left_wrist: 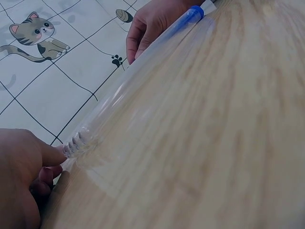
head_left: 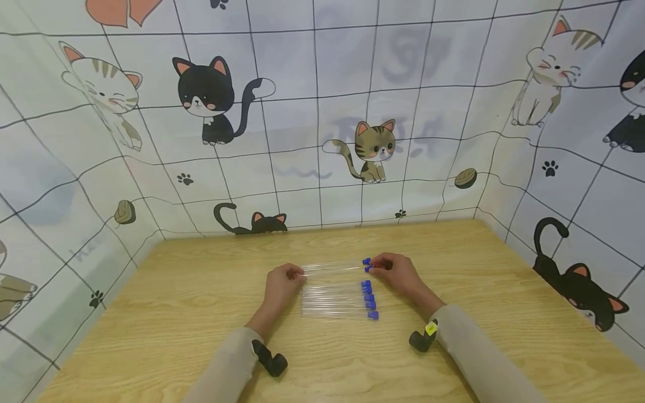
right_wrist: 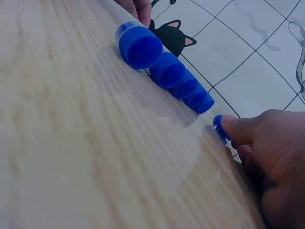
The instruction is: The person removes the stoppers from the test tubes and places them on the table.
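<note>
Several clear tubes with blue caps lie crosswise on the wooden table [head_left: 201, 313], caps to the right. At the far side my right hand [head_left: 401, 275] pinches the blue cap [right_wrist: 220, 128] of one tube between thumb and finger. My left hand [head_left: 282, 285] has its thumb and finger at the plain left end of that tube [left_wrist: 76, 143]. Beside it, slightly farther off, lies another tube with its own cap [head_left: 366, 261]. Nearer me is a row of tubes [head_left: 332, 302], side by side, their caps [right_wrist: 140, 47] stepped unevenly. The clear walls make single tubes hard to separate.
A white cloth with a black grid and printed cats [head_left: 375, 151] hangs behind the table and along both sides. Black wrist mounts [head_left: 272, 361] sit on both sleeves. Bare wood surrounds the tubes.
</note>
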`<state>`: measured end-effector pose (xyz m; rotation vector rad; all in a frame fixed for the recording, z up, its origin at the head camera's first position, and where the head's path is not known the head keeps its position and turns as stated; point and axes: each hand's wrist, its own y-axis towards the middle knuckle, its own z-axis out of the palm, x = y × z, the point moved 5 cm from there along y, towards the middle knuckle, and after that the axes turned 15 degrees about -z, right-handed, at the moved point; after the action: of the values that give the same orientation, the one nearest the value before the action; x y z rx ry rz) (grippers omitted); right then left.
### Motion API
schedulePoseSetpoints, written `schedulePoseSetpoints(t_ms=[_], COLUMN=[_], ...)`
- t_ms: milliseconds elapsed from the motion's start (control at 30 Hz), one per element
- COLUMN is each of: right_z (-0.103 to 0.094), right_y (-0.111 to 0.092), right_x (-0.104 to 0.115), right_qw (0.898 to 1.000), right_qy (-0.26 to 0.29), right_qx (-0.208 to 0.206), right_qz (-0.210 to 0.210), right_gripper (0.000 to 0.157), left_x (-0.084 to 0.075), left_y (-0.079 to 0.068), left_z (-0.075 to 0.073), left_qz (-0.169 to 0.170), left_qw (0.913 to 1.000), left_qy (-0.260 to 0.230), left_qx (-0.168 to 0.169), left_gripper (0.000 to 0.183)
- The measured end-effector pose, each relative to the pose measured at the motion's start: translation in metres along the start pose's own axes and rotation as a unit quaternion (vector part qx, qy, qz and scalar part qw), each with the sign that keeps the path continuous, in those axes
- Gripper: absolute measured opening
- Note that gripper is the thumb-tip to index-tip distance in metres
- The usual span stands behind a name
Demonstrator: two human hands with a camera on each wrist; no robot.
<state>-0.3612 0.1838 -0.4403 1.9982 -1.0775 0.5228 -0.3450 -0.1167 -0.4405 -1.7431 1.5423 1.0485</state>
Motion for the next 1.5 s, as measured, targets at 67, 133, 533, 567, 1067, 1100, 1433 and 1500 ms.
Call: schedulePoseSetpoints(t_ms=[67,133,533,567,1067,1100,1433,1500], right_z=[-0.0006,-0.0013,-0.0091,-0.0092,-0.0058,-0.0058,-0.0075,-0.0072], right_y=[-0.0006,-0.0009,-0.0019,-0.0025,-0.0077,-0.0079,-0.0087,-0.0086], right_x=[-0.0002,-0.0002,0.004,0.0036,0.0031,0.0038,0.0081,0.0078], right_qw=[1.0,1.0,0.999,0.999,0.998,0.998,0.998,0.999], right_qy=[0.002,0.001,0.009,0.012,0.028,0.027,0.029,0.029], right_qx=[0.0,0.0,-0.043,-0.045,-0.052,-0.052,-0.047,-0.044], right_qz=[0.004,0.007,0.014,0.016,0.017,0.014,0.0,0.002], right_gripper=[0.016,0.016,0.02,0.02,0.016,0.016,0.021,0.023], left_x=[-0.0008,-0.0019,-0.005,-0.0051,-0.0002,-0.0004,-0.0008,-0.0005], left_y=[0.0007,0.0007,-0.0001,-0.0003,-0.0018,-0.0018,-0.0051,-0.0064], left_z=[0.0008,0.0009,-0.0004,-0.0004,-0.0017,-0.0016,-0.0046,-0.0066], left_qz=[0.002,0.005,0.008,0.009,0.007,0.008,0.004,0.0], left_qw=[1.0,1.0,0.9999,0.9999,0.9996,0.9996,0.9992,0.9991], left_qy=[0.002,0.003,-0.004,-0.003,-0.018,-0.019,-0.03,-0.033], left_qx=[0.001,0.002,0.005,0.006,0.018,0.018,0.026,0.026], left_gripper=[0.007,0.006,0.008,0.008,0.01,0.01,0.009,0.008])
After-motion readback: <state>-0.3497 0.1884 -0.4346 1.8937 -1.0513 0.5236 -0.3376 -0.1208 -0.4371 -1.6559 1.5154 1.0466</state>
